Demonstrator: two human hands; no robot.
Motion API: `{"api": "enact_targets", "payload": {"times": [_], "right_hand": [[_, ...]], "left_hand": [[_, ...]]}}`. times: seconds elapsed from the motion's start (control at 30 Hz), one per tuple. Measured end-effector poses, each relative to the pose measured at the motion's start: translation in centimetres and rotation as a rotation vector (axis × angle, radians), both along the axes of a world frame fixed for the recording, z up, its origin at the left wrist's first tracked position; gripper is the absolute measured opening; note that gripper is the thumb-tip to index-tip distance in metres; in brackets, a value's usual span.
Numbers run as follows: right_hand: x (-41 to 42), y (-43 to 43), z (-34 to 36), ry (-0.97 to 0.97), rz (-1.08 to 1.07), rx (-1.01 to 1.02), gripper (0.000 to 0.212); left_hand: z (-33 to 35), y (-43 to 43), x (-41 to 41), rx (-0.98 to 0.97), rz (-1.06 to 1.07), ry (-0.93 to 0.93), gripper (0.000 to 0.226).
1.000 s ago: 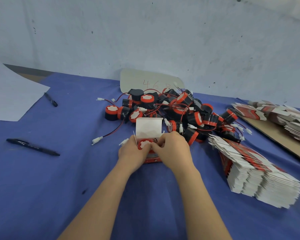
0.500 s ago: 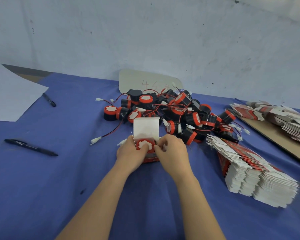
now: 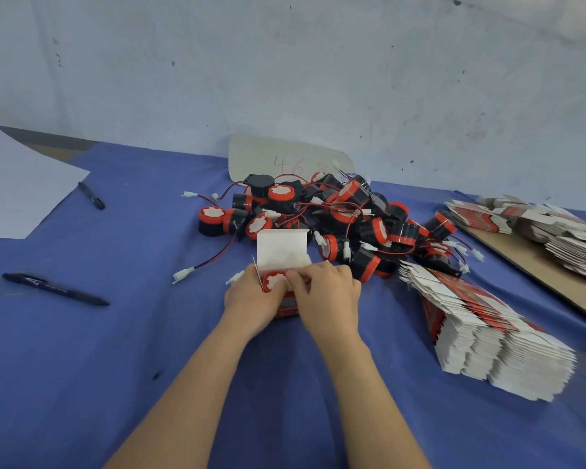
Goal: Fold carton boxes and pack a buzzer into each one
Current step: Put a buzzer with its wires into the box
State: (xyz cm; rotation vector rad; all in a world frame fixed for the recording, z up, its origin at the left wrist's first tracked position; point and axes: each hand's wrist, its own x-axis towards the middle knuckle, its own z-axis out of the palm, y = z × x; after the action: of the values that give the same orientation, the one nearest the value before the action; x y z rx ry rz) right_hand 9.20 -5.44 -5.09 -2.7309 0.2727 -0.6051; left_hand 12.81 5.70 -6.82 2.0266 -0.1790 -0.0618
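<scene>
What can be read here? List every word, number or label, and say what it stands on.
"46", then a character half hidden by buzzers: handwritten in red on the pale card leaning on the wall.
Pale mark on the black pen: too blurred to read.
Print on the carton box: too blurred to read.
Print on the stack of flat cartons: unreadable.

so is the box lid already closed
No, the white lid flap stands upright and open behind the buzzer in the carton box.
</scene>
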Motion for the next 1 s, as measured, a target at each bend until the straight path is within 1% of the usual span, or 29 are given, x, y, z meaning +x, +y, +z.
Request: {"api": "enact_targets", "payload": {"times": [0.03, 0.07, 0.13, 0.17, 0.2, 0.3, 0.43, 0.5, 0.63, 0.67, 0.77, 0.83, 0.87, 0.93, 1.0], "right_hand": [[-0.1, 0.1, 0.0, -0.02, -0.002, -0.003, 0.026], [-0.1, 0.2, 0.0, -0.047, 0.001, 0.017, 0.028], [0.0, 0.3, 0.0, -0.094, -0.001, 0.066, 0.046], [0.1, 0.2, -0.1, -0.098, -0.015, 0.062, 0.052], [0.2, 0.2, -0.1, -0.089, -0.027, 0.043, 0.052], [0.2, -0.3, -0.6, -0.037, -0.022, -0.039, 0.04], [0.2, -0.5, -0.7, -0.041, -0.03, -0.04, 0.037], [0.3, -0.5, -0.3, -0.005, -0.037, -0.049, 0.036], [0.5, -0.4, 0.7, 0.059, -0.054, -0.059, 0.024], [0.5, -0.4, 0.9, 0.062, -0.053, -0.061, 0.024], [0.4, -0.3, 1.2, 0.072, -0.052, -0.033, 0.038], [0.5, -0.2, 1.2, 0.09, -0.047, -0.026, 0.041], [0.5, -0.1, 1.2, 0.088, -0.043, -0.023, 0.039], [0.6, 0.0, 1.1, 0.075, -0.034, -0.017, 0.031], [0.6, 0.0, 0.9, 0.065, -0.028, -0.001, 0.027]], "left_hand": [[0.0, 0.0, 0.0, 0.004, -0.001, -0.002, 0.034], [-0.1, 0.0, 0.1, 0.003, -0.002, -0.004, 0.033], [-0.1, 0.0, 0.0, -0.012, 0.008, -0.002, 0.032], [-0.1, 0.0, 0.0, -0.02, 0.013, 0.0, 0.033], [-0.2, 0.0, 0.1, -0.025, 0.016, 0.003, 0.033], [-0.2, -0.1, 0.1, -0.033, 0.035, 0.015, 0.034], [-0.2, -0.1, 0.0, -0.02, 0.041, 0.008, 0.036], [-0.2, -0.1, 0.1, -0.015, 0.045, 0.005, 0.035], [-0.1, -0.2, 0.0, 0.0, 0.044, -0.002, 0.036], [-0.1, -0.2, -0.1, 0.0, 0.047, -0.003, 0.036], [0.1, -0.1, -0.1, 0.005, 0.018, -0.01, 0.033], [0.3, -0.1, -0.2, 0.009, -0.008, -0.009, 0.037], [0.4, -0.1, -0.2, 0.005, -0.005, -0.005, 0.039], [0.3, -0.1, -0.3, -0.002, 0.023, 0.004, 0.036], [0.2, -0.1, -0.3, -0.005, 0.043, 0.008, 0.033]]}}
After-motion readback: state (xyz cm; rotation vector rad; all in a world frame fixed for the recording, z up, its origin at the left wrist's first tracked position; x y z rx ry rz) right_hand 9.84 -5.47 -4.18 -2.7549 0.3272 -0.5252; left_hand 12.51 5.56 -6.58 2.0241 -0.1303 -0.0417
